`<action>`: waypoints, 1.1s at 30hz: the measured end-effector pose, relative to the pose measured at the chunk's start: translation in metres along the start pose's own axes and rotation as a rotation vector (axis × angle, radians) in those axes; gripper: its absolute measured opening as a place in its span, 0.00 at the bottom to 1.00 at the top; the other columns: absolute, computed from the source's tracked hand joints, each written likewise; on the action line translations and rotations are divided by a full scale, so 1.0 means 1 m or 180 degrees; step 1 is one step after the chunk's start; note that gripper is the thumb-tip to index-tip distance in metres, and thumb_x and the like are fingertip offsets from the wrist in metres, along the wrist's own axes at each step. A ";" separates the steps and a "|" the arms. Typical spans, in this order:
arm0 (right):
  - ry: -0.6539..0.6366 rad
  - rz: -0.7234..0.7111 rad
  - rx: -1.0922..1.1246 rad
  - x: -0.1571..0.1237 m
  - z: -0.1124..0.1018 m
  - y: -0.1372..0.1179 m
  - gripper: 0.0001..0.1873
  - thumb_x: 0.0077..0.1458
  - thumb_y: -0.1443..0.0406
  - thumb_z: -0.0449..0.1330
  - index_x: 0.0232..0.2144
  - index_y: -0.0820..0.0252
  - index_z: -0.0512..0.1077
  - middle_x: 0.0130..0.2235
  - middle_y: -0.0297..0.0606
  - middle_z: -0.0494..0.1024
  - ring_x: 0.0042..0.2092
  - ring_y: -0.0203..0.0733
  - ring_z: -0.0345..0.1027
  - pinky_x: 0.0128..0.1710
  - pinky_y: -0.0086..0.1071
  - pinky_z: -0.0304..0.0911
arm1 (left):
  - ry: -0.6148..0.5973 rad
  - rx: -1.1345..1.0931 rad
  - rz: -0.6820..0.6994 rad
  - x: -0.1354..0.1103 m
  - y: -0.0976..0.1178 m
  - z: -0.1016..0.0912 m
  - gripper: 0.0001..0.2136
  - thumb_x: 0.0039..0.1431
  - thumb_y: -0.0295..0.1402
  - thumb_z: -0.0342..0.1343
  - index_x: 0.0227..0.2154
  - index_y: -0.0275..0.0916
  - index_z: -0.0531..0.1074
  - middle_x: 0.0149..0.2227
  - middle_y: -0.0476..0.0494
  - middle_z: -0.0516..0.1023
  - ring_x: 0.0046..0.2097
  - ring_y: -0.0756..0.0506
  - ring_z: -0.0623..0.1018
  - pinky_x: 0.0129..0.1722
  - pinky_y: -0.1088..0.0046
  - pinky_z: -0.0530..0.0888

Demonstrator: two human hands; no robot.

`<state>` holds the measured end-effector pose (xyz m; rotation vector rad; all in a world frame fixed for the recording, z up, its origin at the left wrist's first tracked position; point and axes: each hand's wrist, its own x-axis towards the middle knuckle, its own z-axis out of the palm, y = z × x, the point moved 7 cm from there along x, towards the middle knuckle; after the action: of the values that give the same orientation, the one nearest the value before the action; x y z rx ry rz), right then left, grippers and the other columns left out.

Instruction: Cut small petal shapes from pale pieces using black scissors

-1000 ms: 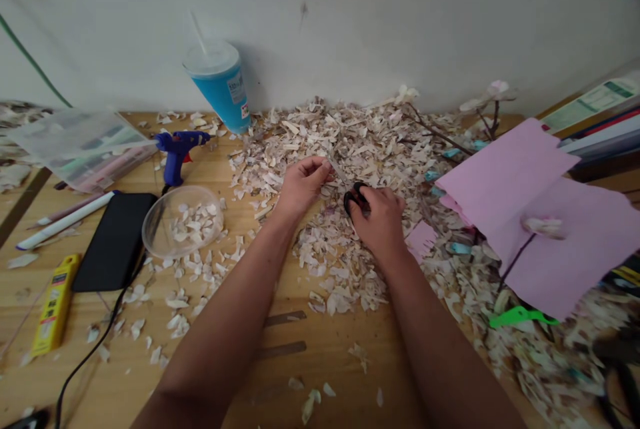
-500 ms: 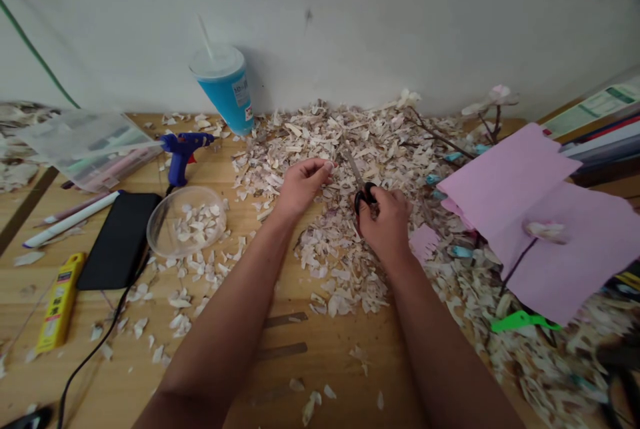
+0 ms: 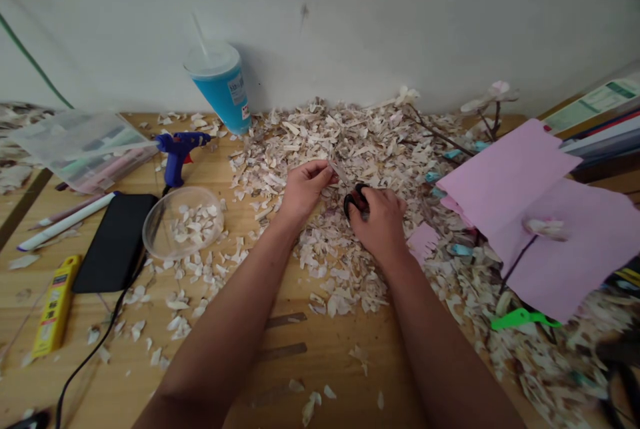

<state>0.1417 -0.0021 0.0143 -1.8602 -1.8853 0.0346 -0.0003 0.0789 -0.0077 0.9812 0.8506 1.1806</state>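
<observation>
My left hand (image 3: pixel 306 190) is closed in a pinch over the scrap heap, with a small pale piece, paper or petal, between thumb and fingertips; the fingers mostly hide it. My right hand (image 3: pixel 381 219) grips scissors (image 3: pixel 354 198) by their black handles. Their blades point up and left, and the tips reach the left fingertips at the pale piece. Whether the blades are parted is too blurred to tell. Beneath both hands spreads a heap of cream and pinkish scraps (image 3: pixel 345 275). A small pink piece with a fringed edge (image 3: pixel 423 242) lies beside my right wrist.
On the left are a clear round tub (image 3: pixel 150 242) of pale pieces, a black phone (image 3: pixel 113 242), a blue glue gun (image 3: pixel 176 152) and a yellow box (image 3: pixel 56 305). A blue cup (image 3: pixel 225 97) stands by the wall. Pink sheets (image 3: pixel 505 175) and flowered twigs (image 3: pixel 440 132) lie right.
The scissors have swung left, so their tips now meet the left fingertips. My right hand has shifted slightly left. The left hand keeps its pinch in nearly the same place.
</observation>
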 end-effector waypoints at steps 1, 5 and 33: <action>0.0007 0.0002 -0.0020 0.000 0.000 0.000 0.11 0.57 0.59 0.56 0.40 0.58 0.71 0.39 0.44 0.78 0.45 0.51 0.63 0.45 0.42 0.51 | 0.0003 0.0079 0.0020 0.000 0.001 -0.001 0.09 0.50 0.38 0.64 0.27 0.37 0.76 0.27 0.48 0.77 0.31 0.51 0.76 0.39 0.73 0.75; 0.0005 -0.0010 -0.0040 0.000 0.000 0.003 0.12 0.57 0.59 0.56 0.40 0.58 0.73 0.39 0.44 0.78 0.45 0.52 0.64 0.45 0.43 0.51 | 0.0030 0.0400 0.0119 0.002 0.007 -0.006 0.10 0.51 0.39 0.63 0.27 0.37 0.76 0.27 0.49 0.76 0.31 0.50 0.75 0.37 0.73 0.74; 0.0981 0.0409 0.0402 -0.005 -0.028 0.015 0.16 0.59 0.57 0.53 0.43 0.61 0.72 0.38 0.45 0.76 0.44 0.51 0.62 0.46 0.43 0.52 | 0.1067 0.2268 0.0611 -0.089 0.156 -0.075 0.08 0.52 0.40 0.65 0.31 0.42 0.80 0.28 0.48 0.78 0.30 0.48 0.75 0.33 0.70 0.73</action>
<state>0.1654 -0.0146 0.0319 -1.7834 -1.5203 -0.0838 -0.1391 0.0189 0.1148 1.4842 1.5331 1.2456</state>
